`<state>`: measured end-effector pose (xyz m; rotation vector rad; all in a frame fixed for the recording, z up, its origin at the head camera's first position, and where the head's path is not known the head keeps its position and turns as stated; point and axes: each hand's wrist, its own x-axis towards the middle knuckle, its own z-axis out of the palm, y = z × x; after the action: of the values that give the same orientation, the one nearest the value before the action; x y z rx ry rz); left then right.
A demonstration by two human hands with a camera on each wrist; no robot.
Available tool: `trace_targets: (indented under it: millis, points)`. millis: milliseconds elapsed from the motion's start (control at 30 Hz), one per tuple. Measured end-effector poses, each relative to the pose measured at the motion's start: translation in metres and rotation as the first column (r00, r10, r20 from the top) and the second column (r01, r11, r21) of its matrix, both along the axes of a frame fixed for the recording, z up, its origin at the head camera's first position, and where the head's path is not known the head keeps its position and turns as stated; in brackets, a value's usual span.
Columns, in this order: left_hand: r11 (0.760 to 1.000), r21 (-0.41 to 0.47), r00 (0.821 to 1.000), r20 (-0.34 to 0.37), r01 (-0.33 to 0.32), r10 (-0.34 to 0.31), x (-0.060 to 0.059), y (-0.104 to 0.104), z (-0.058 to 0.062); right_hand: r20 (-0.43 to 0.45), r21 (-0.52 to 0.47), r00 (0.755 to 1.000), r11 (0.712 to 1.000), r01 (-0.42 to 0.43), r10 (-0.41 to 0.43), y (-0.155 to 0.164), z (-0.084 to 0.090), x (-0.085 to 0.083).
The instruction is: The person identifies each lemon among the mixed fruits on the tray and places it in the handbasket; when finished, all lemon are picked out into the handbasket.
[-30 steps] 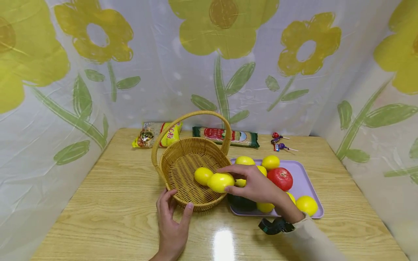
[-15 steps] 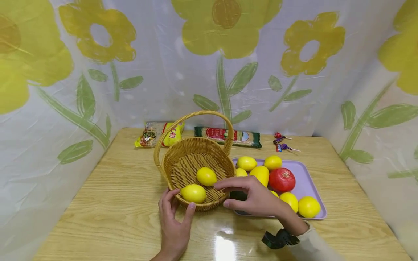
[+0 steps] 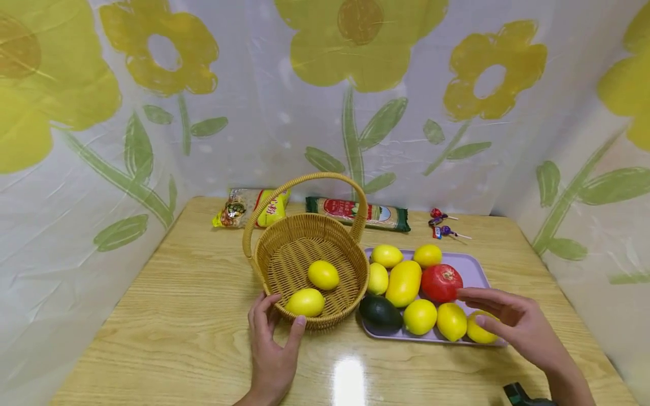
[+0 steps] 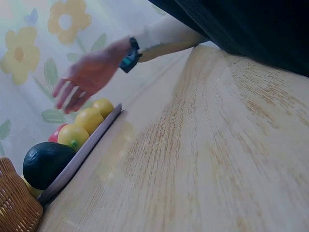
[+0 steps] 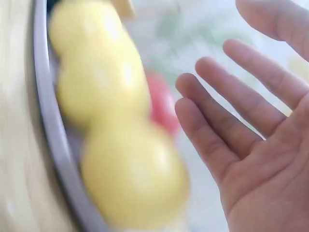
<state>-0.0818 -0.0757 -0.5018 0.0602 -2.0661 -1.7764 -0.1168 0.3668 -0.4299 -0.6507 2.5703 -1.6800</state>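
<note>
My left hand [image 3: 274,349] holds the near-left rim of a round wicker basket [image 3: 261,259] with an arched handle. Inside the basket lie two lemons, one near the middle [image 3: 323,274] and one by the front wall [image 3: 306,303]. My right hand [image 3: 523,327] hovers empty over the right end of a lilac tray [image 3: 474,270]; its fingers are extended and apart in the right wrist view. On the tray are several lemons [image 3: 420,317], a yellow mango-like fruit [image 3: 404,283], a red pomegranate [image 3: 440,283] and a dark green avocado-like fruit [image 3: 380,314]. The left wrist view does not show my left hand.
Behind the basket lie a yellow-and-clear food packet [image 3: 249,208] and a green-ended noodle packet [image 3: 358,213]. Several wrapped lollipops [image 3: 444,225] are at the back right. A flower-printed curtain [image 3: 254,124] surrounds the wooden table [image 3: 183,316] at the back and sides.
My right hand has let go of a lemon in the basket, beside the other one, then moved right over the tray. The left hand has stayed at the basket rim.
</note>
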Motion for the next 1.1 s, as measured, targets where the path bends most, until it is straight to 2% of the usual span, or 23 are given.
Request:
trace_targets:
  millis: [67,167,300,400,600,733,900,1100]
  points:
    - [1.0,-0.002,1.0,0.001,0.001,-0.001,0.0,0.0,0.0,0.022,-0.022,0.998,0.998,0.065,-0.065,0.019,-0.005,0.008]
    - [1.0,-0.002,1.0,0.004,0.001,-0.001,0.0,0.0,0.001,0.04,-0.065,0.994,0.992,0.105,-0.102,0.041,-0.014,0.017]
    - [1.0,-0.004,1.0,0.001,-0.003,0.003,-0.001,0.0,0.001,0.049,-0.012,0.991,0.992,0.122,-0.122,0.054,-0.025,0.021]
    - [1.0,-0.004,1.0,-0.007,-0.004,0.004,-0.001,0.0,0.0,0.043,0.057,0.992,0.992,0.114,-0.116,0.055,-0.032,0.02]
    - [1.0,-0.002,1.0,-0.017,0.0,0.0,-0.001,0.0,-0.002,0.042,0.108,0.996,0.991,0.075,-0.08,0.05,-0.039,0.017]
    - [1.0,-0.001,1.0,-0.008,0.008,-0.008,-0.001,-0.001,-0.001,0.042,0.151,0.991,0.982,0.116,-0.124,0.049,-0.04,0.017]
    - [1.0,0.001,1.0,-0.004,0.011,-0.011,-0.001,-0.001,-0.001,0.006,0.238,0.981,0.953,0.186,-0.193,0.048,-0.039,0.017]
    - [1.0,0.007,1.0,-0.002,0.013,-0.013,-0.001,0.0,0.0,-0.034,0.26,0.983,0.948,0.184,-0.181,0.049,-0.038,0.019]
